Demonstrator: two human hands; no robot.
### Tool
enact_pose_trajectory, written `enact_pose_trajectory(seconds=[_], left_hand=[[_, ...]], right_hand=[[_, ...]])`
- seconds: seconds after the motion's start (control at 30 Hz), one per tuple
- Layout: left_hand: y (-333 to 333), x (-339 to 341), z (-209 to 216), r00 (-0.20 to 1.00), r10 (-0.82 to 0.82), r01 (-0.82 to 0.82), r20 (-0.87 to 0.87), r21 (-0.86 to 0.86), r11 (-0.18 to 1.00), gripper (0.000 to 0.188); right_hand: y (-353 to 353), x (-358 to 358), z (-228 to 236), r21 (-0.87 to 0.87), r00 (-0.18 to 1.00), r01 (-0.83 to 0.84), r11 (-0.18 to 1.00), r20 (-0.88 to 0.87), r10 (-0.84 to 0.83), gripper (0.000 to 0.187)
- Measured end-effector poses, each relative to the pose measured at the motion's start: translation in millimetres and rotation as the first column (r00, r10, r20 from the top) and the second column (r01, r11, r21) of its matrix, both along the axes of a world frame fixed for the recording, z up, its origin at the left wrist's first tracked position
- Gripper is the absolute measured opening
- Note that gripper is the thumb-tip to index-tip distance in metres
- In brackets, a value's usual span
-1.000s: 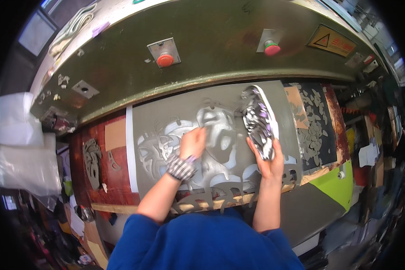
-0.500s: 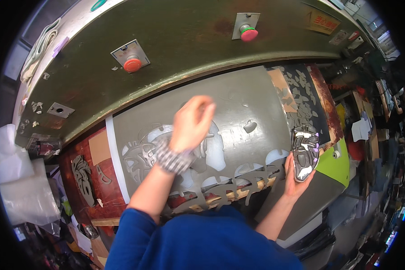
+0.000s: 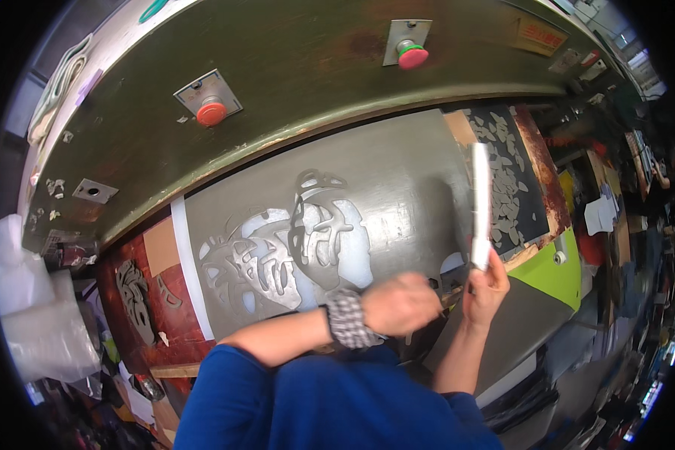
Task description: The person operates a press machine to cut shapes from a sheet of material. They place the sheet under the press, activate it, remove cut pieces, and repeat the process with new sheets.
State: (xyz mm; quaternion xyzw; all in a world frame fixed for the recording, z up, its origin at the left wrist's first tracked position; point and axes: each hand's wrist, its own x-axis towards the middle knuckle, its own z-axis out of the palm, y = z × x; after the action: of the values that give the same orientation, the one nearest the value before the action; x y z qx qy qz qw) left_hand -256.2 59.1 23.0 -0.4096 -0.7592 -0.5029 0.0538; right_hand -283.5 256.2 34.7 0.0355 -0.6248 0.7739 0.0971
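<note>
My right hand [image 3: 486, 289] grips the lower end of a sole-shaped cutting die [image 3: 481, 199]. The die stands upright and edge-on, so only its narrow pale side shows. My left hand [image 3: 403, 304], with a checked band at the wrist, is just left of it over the near edge of a grey sheet [image 3: 405, 142]. Its fingers are smeared by motion. Cut grey openwork pieces [image 3: 324, 232] lie on the left half of the sheet, with pale blue showing through the gaps.
Behind the sheet rises a dark green machine beam [image 3: 292, 67] with a red button [image 3: 211, 112] and a pink button [image 3: 412, 57]. Small grey scraps [image 3: 506, 191] cover a dark board at right. A grey cut-out [image 3: 133, 300] lies on the red surface at left.
My left hand has swung from above the cut pieces toward the near edge and right. The die in my right hand has turned from face-up to edge-on and risen.
</note>
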Motion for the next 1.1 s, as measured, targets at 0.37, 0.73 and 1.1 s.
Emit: enact_pose_trajectory(seconds=[0.37, 0.73, 1.1], left_hand=[[-142.3, -30.6, 20.6, 0.367, 0.869, -0.733, 0.331, -0.472, 0.489, 0.026], [-246.2, 75.9, -24.9, -0.038, 0.626, -0.97, 0.779, -0.179, 0.164, 0.044], [-271.2, 143.0, -52.3, -0.306, 0.945, -0.894, 0.114, -0.376, -0.244, 0.019]], right_hand=[[-94.4, -53.9, -31.6, 0.779, 0.915, 0.09, 0.62, -0.311, 0.258, 0.075], [-104.9, -64.6, -23.4, 0.86, 0.929, 0.101, 0.5, -0.262, 0.263, 0.094], [-169.4, -165.1, -12.3, 0.567, 0.998, 0.014, 0.824, -0.057, 0.022, 0.078]])
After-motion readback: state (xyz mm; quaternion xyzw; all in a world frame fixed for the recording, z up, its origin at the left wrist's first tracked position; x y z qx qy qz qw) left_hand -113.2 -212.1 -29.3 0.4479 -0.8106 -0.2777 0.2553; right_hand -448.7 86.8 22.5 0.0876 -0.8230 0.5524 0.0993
